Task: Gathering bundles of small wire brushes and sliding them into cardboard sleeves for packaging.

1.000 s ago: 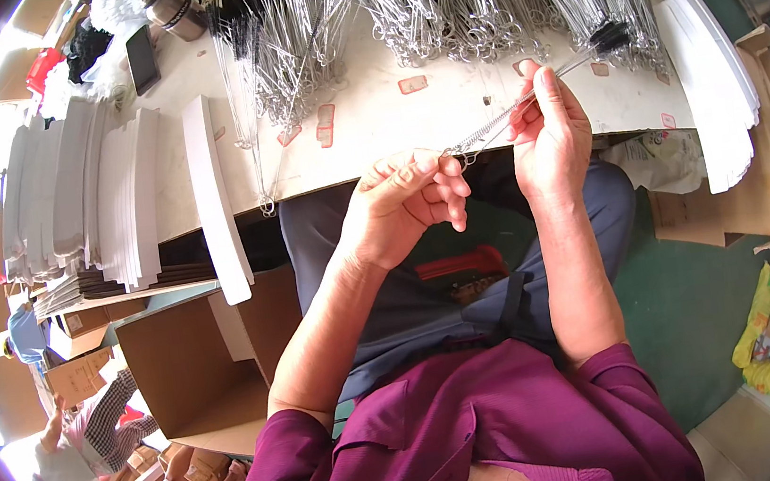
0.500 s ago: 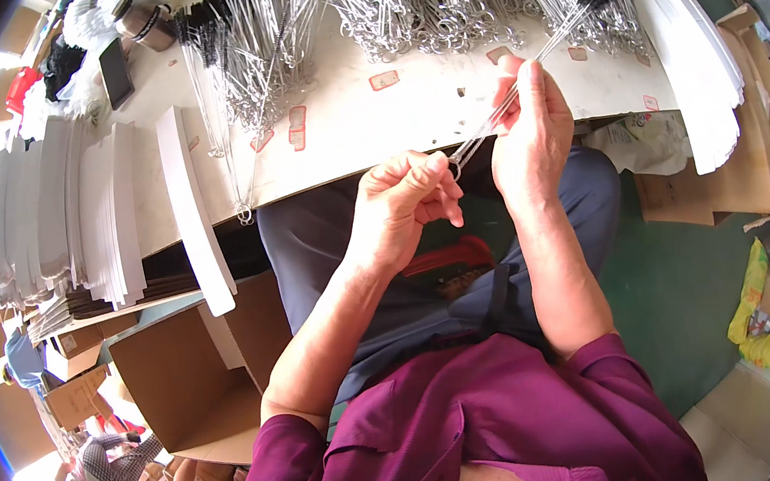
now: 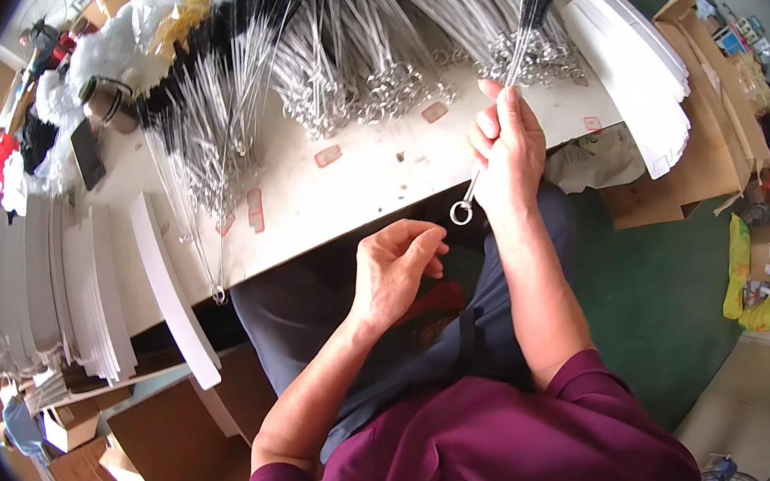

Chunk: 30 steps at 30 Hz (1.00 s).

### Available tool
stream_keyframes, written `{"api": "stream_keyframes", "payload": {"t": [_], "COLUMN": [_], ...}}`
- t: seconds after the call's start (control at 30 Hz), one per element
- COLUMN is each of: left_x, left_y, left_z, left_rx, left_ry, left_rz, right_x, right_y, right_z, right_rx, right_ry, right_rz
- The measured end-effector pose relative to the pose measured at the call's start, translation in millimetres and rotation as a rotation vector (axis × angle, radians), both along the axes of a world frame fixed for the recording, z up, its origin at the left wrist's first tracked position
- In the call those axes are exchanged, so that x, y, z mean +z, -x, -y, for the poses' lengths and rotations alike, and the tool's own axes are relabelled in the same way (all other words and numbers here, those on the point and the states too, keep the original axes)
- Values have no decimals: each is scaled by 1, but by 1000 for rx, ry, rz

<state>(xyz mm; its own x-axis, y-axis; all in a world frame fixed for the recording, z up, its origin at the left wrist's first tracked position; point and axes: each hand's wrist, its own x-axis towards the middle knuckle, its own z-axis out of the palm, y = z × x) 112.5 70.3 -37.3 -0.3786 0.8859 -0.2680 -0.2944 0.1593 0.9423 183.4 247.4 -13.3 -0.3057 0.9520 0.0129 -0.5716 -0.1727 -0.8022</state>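
My right hand (image 3: 509, 148) grips a long wire brush (image 3: 515, 45) by its twisted metal stem, held over the front edge of the white table (image 3: 369, 185). The brush's black bristle end points up and away, and its ring end (image 3: 461, 214) hangs just below my fingers. My left hand (image 3: 395, 268) hovers lower over my lap with fingers loosely curled, holding nothing, a short way left of the ring. Heaps of similar wire brushes (image 3: 355, 63) cover the far half of the table.
Stacks of white flat cards (image 3: 67, 286) stand at the table's left, and more white sheets (image 3: 639, 50) lie at its right. Open cardboard boxes (image 3: 170, 436) sit on the floor to my left. More boxes (image 3: 715, 136) and yellow bags (image 3: 739, 267) lie on the green floor at right.
My left hand has let go of the brush's ring end and dropped toward my lap. My right hand has swung the brush more upright, bristles toward the piles.
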Motion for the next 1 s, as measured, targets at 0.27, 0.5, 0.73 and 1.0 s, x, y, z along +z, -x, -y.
{"api": "stream_keyframes", "payload": {"t": [0.27, 0.5, 0.73, 1.0], "left_x": [46, 46, 43, 13], "left_y": [33, 62, 72, 60], "left_z": [-47, -152, -193, -210], "left_rx": [-109, 8, -106, -125], "left_ry": [-18, -274, -185, -283], "left_rz": [-434, -1383, -1836, -1841], "right_x": [-17, -46, -54, -53], "right_y": [-48, -45, -43, -43], "right_z": [-87, -104, -106, -100], "right_rx": [-155, -194, -194, -217], "right_ry": [-137, -206, -332, -259], "right_rz": [261, 316, 342, 291]}}
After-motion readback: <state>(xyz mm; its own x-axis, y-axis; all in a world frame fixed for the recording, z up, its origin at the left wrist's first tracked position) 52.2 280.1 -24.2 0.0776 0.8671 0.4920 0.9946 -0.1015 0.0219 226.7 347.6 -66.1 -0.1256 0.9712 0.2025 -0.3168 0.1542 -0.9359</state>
